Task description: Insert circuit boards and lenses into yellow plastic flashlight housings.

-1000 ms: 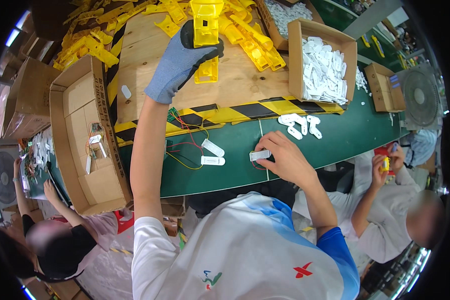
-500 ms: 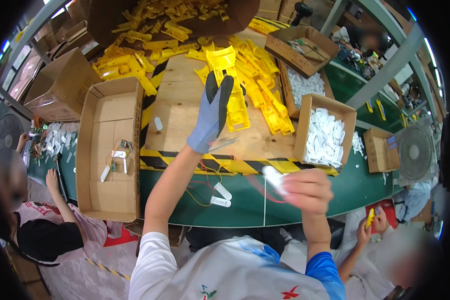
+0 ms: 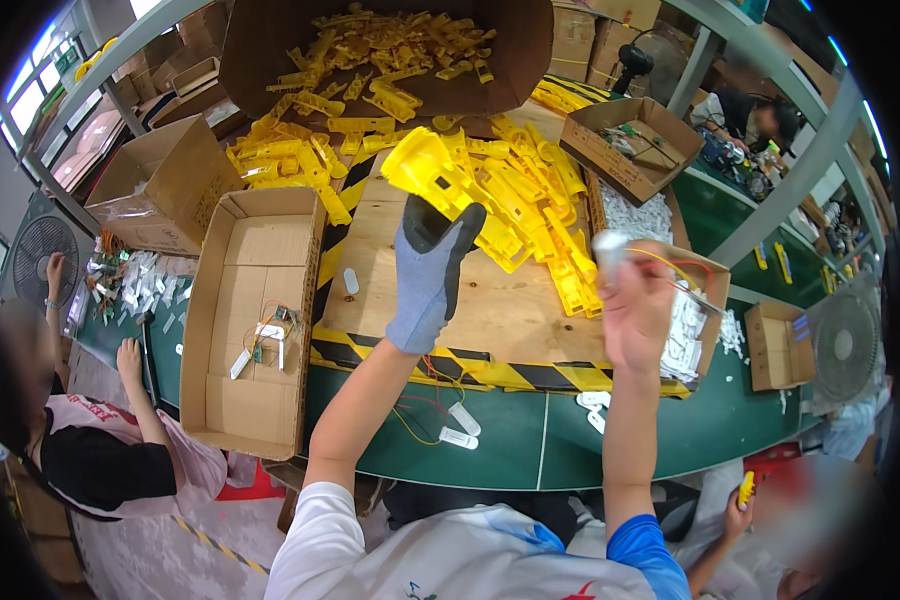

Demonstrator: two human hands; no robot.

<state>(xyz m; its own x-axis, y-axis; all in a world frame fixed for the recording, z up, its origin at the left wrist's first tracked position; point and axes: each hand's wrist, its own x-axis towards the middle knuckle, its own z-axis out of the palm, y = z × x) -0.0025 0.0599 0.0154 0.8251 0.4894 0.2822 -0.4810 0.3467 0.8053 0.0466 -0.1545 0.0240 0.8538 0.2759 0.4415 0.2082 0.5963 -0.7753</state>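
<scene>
My left hand (image 3: 428, 275), in a grey-blue glove with dark fingertips, grips a yellow plastic shell (image 3: 422, 168) above the wooden board (image 3: 385, 285). The shell is tilted, its upper end toward the left. My bare right hand (image 3: 638, 315) is raised at the right of the board, closed on a small white plastic part (image 3: 610, 243). Red and yellow wires (image 3: 685, 272) trail from that hand to the right; the part is blurred by motion. Two white parts with wires (image 3: 459, 438) lie on the green table below my left forearm. More white pieces (image 3: 594, 402) lie beside my right forearm.
Yellow shells (image 3: 530, 190) are heaped on the board and in a large carton (image 3: 525, 60) behind. A cardboard tray (image 3: 205, 400) with wired parts stands left. Right are a box of white parts (image 3: 712, 330) and a metal post (image 3: 780, 195). Co-workers sit on both sides.
My right hand has risen from near the table's front edge to the board's right side, carrying the white part. My left hand has tipped the yellow shell leftward. The whole view has shifted slightly.
</scene>
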